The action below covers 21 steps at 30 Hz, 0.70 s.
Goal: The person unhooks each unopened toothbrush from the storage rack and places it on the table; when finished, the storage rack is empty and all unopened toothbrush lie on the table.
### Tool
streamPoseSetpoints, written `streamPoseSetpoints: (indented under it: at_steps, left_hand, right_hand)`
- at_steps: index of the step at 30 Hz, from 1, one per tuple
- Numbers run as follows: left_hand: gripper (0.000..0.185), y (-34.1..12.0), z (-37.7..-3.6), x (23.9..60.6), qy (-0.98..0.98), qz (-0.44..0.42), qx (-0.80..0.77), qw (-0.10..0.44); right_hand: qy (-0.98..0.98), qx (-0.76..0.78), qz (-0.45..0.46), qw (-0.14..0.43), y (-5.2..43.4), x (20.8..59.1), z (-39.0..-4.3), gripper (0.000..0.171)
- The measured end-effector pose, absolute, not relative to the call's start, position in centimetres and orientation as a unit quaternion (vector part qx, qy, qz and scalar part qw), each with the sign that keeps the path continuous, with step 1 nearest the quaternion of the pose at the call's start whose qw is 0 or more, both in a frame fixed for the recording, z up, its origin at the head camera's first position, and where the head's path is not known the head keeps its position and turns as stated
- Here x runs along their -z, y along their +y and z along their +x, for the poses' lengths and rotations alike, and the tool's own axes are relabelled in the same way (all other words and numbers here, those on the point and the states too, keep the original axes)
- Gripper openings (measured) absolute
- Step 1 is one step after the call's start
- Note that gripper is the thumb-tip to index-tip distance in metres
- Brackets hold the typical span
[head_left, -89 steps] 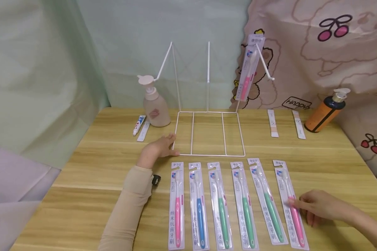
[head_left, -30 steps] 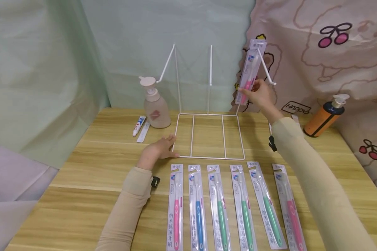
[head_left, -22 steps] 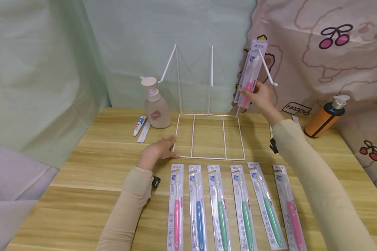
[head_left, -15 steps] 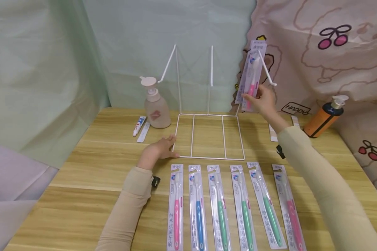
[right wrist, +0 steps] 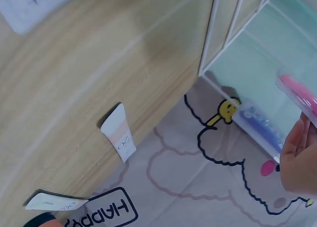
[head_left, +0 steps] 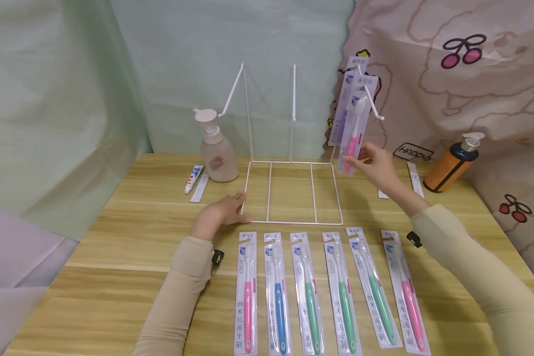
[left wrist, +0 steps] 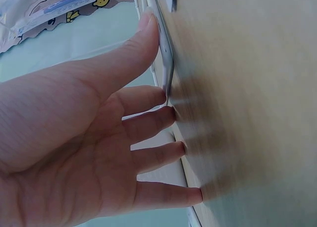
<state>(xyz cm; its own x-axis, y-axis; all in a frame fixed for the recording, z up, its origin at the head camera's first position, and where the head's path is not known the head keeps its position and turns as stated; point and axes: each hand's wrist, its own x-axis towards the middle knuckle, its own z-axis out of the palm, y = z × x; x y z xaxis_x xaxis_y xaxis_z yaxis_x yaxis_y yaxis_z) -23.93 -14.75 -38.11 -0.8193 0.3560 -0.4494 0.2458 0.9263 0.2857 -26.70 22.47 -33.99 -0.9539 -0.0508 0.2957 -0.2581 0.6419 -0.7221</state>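
Note:
My right hand (head_left: 378,170) pinches the lower part of a packaged pink toothbrush (head_left: 355,123) between thumb and fingers. Its pack hangs around the right prong of a white wire rack (head_left: 313,193), well forward on it. Behind hangs a second packaged toothbrush (head_left: 338,123) on the same prong; its handle looks blue in the right wrist view (right wrist: 260,128). My left hand (head_left: 220,212) rests at the rack's front left corner, thumb on the front bar. In the left wrist view, its nearly straight fingers (left wrist: 156,157) touch the rack's edge and the tabletop.
Several packaged toothbrushes, including a blue one (head_left: 280,306), lie in a row before the rack. A pink pump bottle (head_left: 219,158) and toothpaste tube (head_left: 193,179) stand and lie left. An orange pump bottle (head_left: 451,165) and flat sachets (head_left: 415,180) are at right.
My right hand went from the table's row to the right prong, took hold of the front pink toothbrush pack and drew it forward and down, away from the pack behind. The left hand stayed.

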Motion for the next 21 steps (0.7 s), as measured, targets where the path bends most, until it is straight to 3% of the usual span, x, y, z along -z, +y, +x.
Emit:
streamPoseSetpoints:
  at_steps: [21]
  left_hand:
    - [0.082, -14.9, -24.2, 38.4, 0.946, 0.166, -0.105, 0.257]
  right_hand:
    - [-0.904, -0.395, 0.148, 0.06, 23.2, 33.7, -19.1, 0.03]
